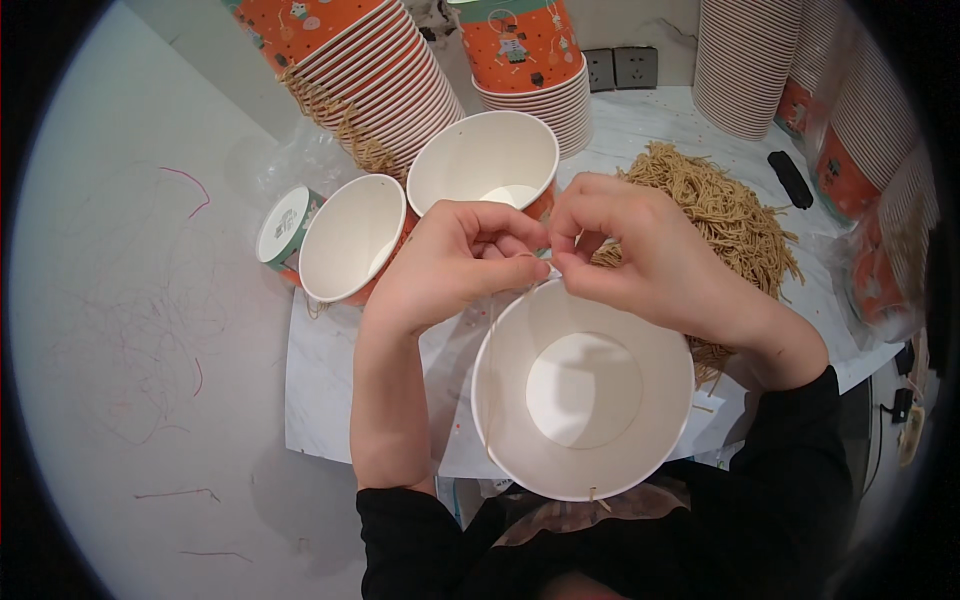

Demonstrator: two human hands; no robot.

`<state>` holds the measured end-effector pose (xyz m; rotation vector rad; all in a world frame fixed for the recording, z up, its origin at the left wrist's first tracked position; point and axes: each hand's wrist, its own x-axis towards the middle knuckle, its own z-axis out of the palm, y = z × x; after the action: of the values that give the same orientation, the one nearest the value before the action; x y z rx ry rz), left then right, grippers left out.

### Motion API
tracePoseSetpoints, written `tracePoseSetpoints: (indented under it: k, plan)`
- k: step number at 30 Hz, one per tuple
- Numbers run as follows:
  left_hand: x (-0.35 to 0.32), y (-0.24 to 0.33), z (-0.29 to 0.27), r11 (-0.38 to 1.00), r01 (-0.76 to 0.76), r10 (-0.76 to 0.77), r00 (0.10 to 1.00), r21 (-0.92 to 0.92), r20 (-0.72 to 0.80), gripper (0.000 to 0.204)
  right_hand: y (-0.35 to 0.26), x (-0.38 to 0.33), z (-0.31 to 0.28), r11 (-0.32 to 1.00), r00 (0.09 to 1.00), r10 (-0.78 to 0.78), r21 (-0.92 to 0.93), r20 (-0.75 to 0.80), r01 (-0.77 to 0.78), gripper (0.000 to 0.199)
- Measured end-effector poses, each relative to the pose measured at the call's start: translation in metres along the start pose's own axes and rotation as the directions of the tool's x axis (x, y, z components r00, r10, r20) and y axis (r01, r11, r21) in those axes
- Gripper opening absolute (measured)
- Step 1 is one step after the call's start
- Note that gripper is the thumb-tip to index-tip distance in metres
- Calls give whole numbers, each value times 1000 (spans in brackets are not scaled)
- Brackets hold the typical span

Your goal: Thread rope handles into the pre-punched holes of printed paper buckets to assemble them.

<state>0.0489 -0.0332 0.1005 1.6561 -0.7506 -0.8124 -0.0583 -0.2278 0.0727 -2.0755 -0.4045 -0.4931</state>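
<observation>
A large white paper bucket [660, 420] stands close to me, its open mouth facing up. Over its far rim, my left hand [450, 255] and my right hand [635, 245] meet with their fingertips almost touching. Both hands are closed in a pinch. A thin tan cord [490, 380] hangs from near the left fingertips and runs along the bucket's left side. What lies right between the fingertips is too small to make out fully, but it seems to be the cord's end. At the near rim, a short cord end [600, 503] pokes through the wall.
Behind my right hand lies a heap of tan cords [720, 205]. Two empty buckets [352, 238] [485, 160] lean at the left, beside a small green-topped tub [285, 222]. Tall bucket stacks [385, 80] [745, 65] line the back. A black object [790, 180] lies at right.
</observation>
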Motion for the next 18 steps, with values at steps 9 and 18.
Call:
tracePoseSetpoints:
  k: [9,18]
  plan:
    - [5,-11,0,998,-23,24,1000,55,-20,17,-14,-3,-4,964,986,-84,-239,141,116,27]
    - [8,-6,10,1000,22,-23,999,-8,-49,11,-10,-7,9,771,935,-352,-549,54,322,28]
